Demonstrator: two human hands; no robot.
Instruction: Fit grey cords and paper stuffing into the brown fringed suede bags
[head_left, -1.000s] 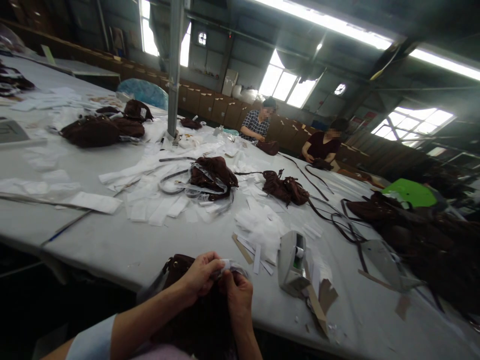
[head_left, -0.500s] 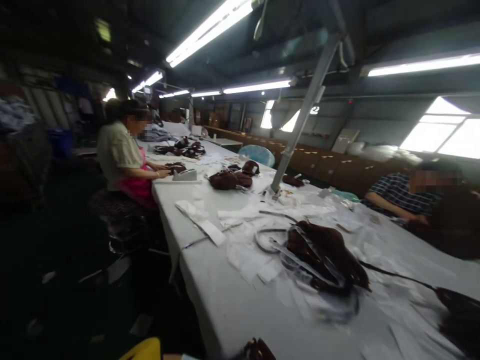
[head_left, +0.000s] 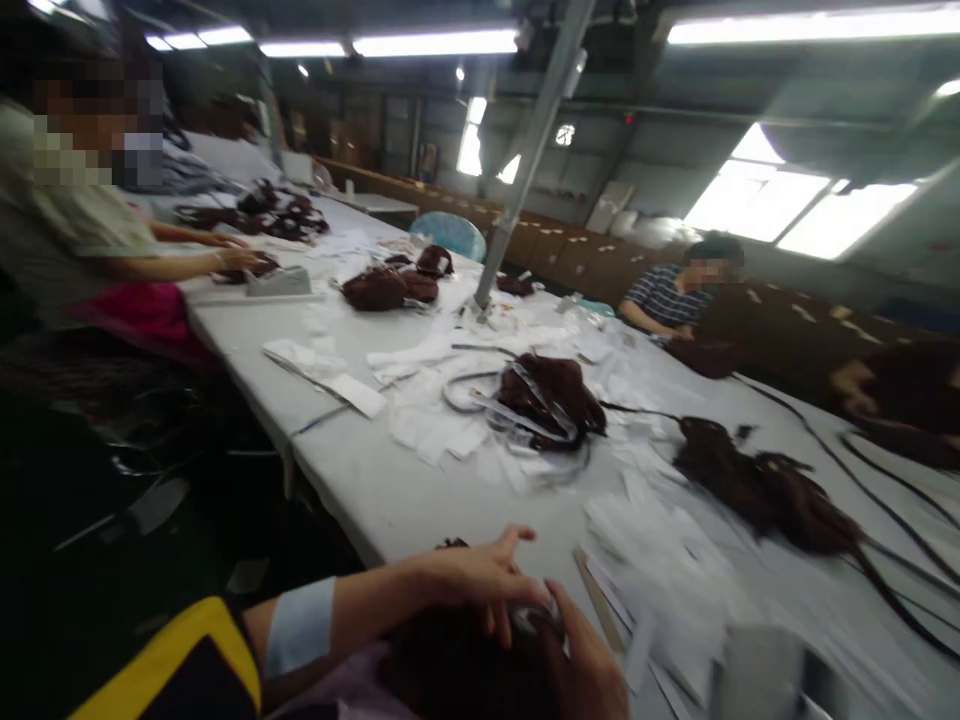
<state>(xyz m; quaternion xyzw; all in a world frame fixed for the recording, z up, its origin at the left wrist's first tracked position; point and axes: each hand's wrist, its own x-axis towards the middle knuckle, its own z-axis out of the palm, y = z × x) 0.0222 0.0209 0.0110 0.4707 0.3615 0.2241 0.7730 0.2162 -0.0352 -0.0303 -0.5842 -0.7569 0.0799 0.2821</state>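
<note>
by table [head_left: 390, 495], left hand [head_left: 480, 580] touches bag [head_left: 450, 665]

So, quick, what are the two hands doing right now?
Left hand: open, fingers spread, resting on the brown bag.
Right hand: against the same bag; grip too blurred to tell.

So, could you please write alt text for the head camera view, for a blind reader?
The person's left hand and right hand meet on a dark brown bag at the near edge of a long white table. Paper pieces and more brown bags lie on it; co-workers sit around.
</note>
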